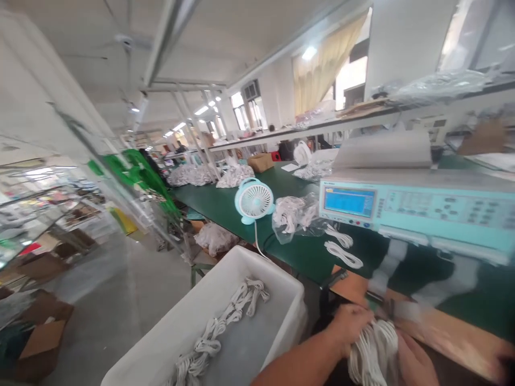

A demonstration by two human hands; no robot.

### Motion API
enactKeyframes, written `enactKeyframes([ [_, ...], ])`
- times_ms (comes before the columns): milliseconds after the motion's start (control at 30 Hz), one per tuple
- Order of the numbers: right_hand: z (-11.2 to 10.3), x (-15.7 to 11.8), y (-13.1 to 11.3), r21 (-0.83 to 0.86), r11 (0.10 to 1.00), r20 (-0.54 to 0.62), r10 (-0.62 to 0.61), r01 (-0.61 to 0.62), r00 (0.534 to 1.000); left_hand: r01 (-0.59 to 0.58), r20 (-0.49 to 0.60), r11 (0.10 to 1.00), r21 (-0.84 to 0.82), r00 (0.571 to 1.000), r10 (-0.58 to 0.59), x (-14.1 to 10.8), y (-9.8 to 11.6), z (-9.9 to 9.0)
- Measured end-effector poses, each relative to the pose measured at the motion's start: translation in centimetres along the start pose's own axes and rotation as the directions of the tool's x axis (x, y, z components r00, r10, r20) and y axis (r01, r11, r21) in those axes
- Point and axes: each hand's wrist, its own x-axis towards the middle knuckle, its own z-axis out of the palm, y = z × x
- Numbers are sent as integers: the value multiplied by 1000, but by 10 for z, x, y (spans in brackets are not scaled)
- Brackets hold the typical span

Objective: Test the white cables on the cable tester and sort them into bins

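Note:
At the bottom right, a thick bundle of white cables [372, 356] hangs in loops between my two hands. My left hand [351, 324] is closed round its upper left part, by the edge of the orange-brown board [450, 327]. On the bundle's right side, my right hand [416, 362] presses in, with its fingers mostly hidden behind the cables. Two coiled white cables [343, 254] lie on the green table just beyond. To the left stands a white plastic bin [277, 268] with a row of tied white cable bundles [209, 340] in it.
A light-blue test instrument [446, 212] with a lit screen stands on the green table [209, 206]. Beside it are a plastic bag of white cables [292, 214] and a small blue fan [254, 201] with its cord hanging near the bin. Cardboard boxes [44, 338] sit on the left floor.

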Motion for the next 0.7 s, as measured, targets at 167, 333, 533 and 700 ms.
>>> enactKeyframes([
  [167, -13, -36, -20, 12, 999, 117, 31, -32, 993, 29, 127, 998, -60, 992, -21, -25, -17, -1],
  [333, -131, -47, -5, -497, 868, 151, 73, 12, 986, 229, 208, 961, -156, 959, -194, -43, -28, -8],
  [533, -170, -70, -14, -767, 390, 411, -312, 509, 857, 274, 196, 955, -112, 948, -249, -38, -38, 7],
  [700, -88, -86, -43, -358, 342, 780, -402, 869, 480, 400, 400, 917, 0, 840, -366, -39, -40, 26],
])
